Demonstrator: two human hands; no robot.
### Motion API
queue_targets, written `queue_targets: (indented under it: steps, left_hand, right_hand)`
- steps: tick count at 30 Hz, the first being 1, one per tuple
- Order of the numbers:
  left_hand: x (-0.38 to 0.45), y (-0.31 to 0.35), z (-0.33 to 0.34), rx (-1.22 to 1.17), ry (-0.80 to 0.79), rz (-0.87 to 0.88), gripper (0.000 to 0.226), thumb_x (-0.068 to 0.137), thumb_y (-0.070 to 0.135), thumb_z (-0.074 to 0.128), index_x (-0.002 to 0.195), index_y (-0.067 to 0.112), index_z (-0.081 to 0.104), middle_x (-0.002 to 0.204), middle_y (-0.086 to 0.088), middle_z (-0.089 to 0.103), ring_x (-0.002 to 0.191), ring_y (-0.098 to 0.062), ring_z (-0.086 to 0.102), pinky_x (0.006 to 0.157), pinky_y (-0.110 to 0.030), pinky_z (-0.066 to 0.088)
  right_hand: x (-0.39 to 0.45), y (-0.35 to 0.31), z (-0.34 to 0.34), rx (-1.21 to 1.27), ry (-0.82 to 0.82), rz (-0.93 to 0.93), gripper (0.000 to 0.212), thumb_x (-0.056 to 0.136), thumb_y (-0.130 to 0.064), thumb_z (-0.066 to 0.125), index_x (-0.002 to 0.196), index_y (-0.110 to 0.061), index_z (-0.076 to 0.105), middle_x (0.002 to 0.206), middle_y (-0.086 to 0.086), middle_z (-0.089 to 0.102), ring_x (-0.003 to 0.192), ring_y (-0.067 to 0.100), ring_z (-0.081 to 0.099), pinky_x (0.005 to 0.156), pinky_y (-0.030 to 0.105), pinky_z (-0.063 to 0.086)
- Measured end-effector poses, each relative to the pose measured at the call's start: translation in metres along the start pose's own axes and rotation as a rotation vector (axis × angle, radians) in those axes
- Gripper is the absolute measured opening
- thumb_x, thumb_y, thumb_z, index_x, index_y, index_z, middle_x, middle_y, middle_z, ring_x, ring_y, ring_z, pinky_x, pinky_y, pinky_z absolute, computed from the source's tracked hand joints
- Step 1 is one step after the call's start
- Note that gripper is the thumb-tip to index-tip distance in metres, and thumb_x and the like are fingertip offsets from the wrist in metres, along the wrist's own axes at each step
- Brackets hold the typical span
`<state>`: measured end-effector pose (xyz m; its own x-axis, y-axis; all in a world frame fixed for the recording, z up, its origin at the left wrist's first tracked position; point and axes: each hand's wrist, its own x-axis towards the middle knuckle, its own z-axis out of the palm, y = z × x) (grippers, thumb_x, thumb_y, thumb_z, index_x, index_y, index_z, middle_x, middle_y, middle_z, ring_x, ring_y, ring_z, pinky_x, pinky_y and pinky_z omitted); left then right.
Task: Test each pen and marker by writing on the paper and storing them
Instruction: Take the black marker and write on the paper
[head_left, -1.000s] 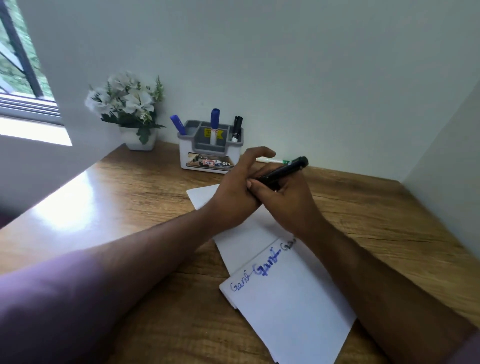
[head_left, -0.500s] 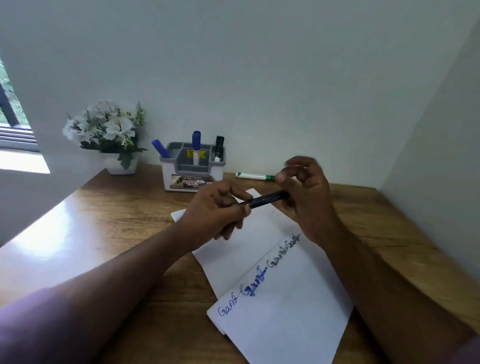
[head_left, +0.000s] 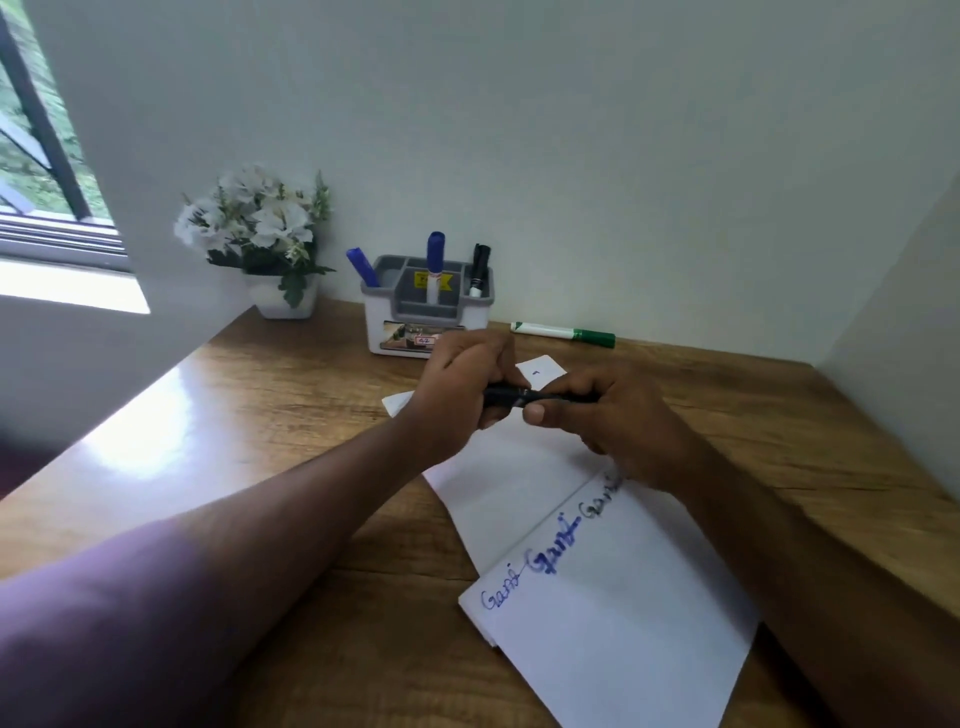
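Above the written-on paper on the bench, my left hand and right hand both grip the black pen level between them, apparently capping it before it joins the organizer.

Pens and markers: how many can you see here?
5: two blue markers and one black in the holder, a green marker on the desk, a black pen in both hands.

Glossy wood-grain desk, matt white paper, plastic organizer.
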<state>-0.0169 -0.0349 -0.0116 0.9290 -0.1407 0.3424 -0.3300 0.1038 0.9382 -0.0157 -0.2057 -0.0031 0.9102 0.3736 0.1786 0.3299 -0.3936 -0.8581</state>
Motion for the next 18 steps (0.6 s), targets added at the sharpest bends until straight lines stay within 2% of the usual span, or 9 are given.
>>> queue_targets:
  steps: [2, 4, 6, 8, 10, 11, 13, 15, 18]
  left_hand:
    - [0.002, 0.0, -0.001, 0.024, -0.024, 0.038, 0.02, 0.071, 0.003, 0.036, 0.056, 0.0, 0.048, 0.051, -0.012, 0.041, 0.04, -0.02, 0.037, 0.037, -0.02, 0.027]
    - [0.007, -0.001, -0.002, 0.057, -0.019, 0.077, 0.023, 0.08, 0.002, 0.035, 0.064, -0.001, 0.051, 0.054, -0.01, 0.042, 0.04, -0.018, 0.037, 0.037, -0.021, 0.029]
    - [0.01, 0.003, -0.006, 0.088, 0.054, 0.055, 0.022, 0.092, 0.008, 0.037, 0.078, 0.002, 0.053, 0.058, -0.008, 0.046, 0.039, -0.015, 0.041, 0.035, -0.021, 0.031]
    - [0.014, 0.006, -0.013, 0.069, 0.129, -0.029, 0.031, 0.098, 0.03, 0.035, 0.098, 0.005, 0.053, 0.064, -0.014, 0.057, 0.039, -0.014, 0.047, 0.035, -0.021, 0.033]
    - [0.017, 0.005, -0.029, -0.011, 0.237, -0.104, 0.044, 0.095, 0.051, 0.033, 0.109, 0.014, 0.054, 0.07, -0.018, 0.064, 0.041, -0.019, 0.052, 0.038, -0.023, 0.035]
    - [0.019, 0.001, -0.038, -0.023, 0.307, -0.105, 0.044, 0.094, 0.052, 0.036, 0.109, 0.016, 0.055, 0.07, -0.016, 0.065, 0.042, -0.019, 0.053, 0.04, -0.024, 0.036]
    - [0.022, -0.012, -0.054, 0.11, 0.421, -0.079, 0.03, 0.092, 0.044, 0.048, 0.102, 0.017, 0.058, 0.067, -0.008, 0.066, 0.048, -0.018, 0.056, 0.044, -0.029, 0.042]
    - [0.024, -0.026, -0.063, 0.346, 0.442, -0.047, 0.014, 0.09, 0.032, 0.056, 0.094, 0.02, 0.061, 0.07, 0.0, 0.067, 0.059, -0.017, 0.062, 0.054, -0.034, 0.051]
    - [0.027, -0.036, -0.064, 0.597, 0.364, -0.02, 0.011, 0.089, 0.027, 0.058, 0.094, 0.02, 0.065, 0.081, 0.001, 0.068, 0.075, -0.016, 0.065, 0.069, -0.035, 0.057]
  right_hand:
    - [0.004, -0.004, -0.005, -0.083, -0.073, 0.065, 0.021, 0.076, -0.033, 0.075, 0.084, -0.013, 0.076, 0.055, -0.003, 0.052, 0.043, 0.001, 0.041, 0.043, 0.017, 0.032]
    - [0.011, -0.007, -0.011, -0.366, -0.121, -0.01, 0.024, 0.08, -0.045, 0.068, 0.09, -0.025, 0.075, 0.069, -0.011, 0.06, 0.058, -0.001, 0.053, 0.055, 0.018, 0.044]
    - [0.022, -0.005, -0.01, -0.763, -0.054, -0.204, 0.028, 0.082, -0.054, 0.061, 0.098, -0.035, 0.072, 0.092, -0.008, 0.061, 0.084, 0.011, 0.055, 0.071, 0.031, 0.045]
    - [0.035, -0.005, -0.005, -0.951, 0.082, -0.345, 0.025, 0.083, -0.044, 0.065, 0.101, -0.028, 0.073, 0.098, 0.001, 0.056, 0.089, 0.023, 0.053, 0.072, 0.033, 0.036]
    - [0.051, -0.009, -0.002, -0.907, 0.139, -0.353, 0.02, 0.084, -0.027, 0.068, 0.101, -0.017, 0.072, 0.096, 0.006, 0.058, 0.088, 0.027, 0.057, 0.07, 0.031, 0.039]
    - [0.058, -0.013, -0.001, -0.848, 0.164, -0.354, 0.019, 0.084, -0.02, 0.068, 0.101, -0.014, 0.072, 0.096, 0.007, 0.061, 0.086, 0.027, 0.06, 0.071, 0.033, 0.045]
    - [0.071, -0.023, 0.0, -0.632, 0.27, -0.353, 0.018, 0.081, -0.011, 0.07, 0.099, -0.012, 0.072, 0.091, 0.007, 0.069, 0.081, 0.024, 0.066, 0.075, 0.039, 0.052]
    - [0.083, -0.038, 0.002, -0.425, 0.352, -0.347, 0.019, 0.08, -0.01, 0.072, 0.099, -0.012, 0.07, 0.087, 0.0, 0.071, 0.076, 0.017, 0.067, 0.076, 0.027, 0.054]
    - [0.107, -0.056, 0.011, -0.283, 0.414, -0.35, 0.018, 0.079, -0.009, 0.073, 0.096, -0.012, 0.068, 0.088, -0.003, 0.07, 0.066, 0.013, 0.063, 0.069, 0.017, 0.049]
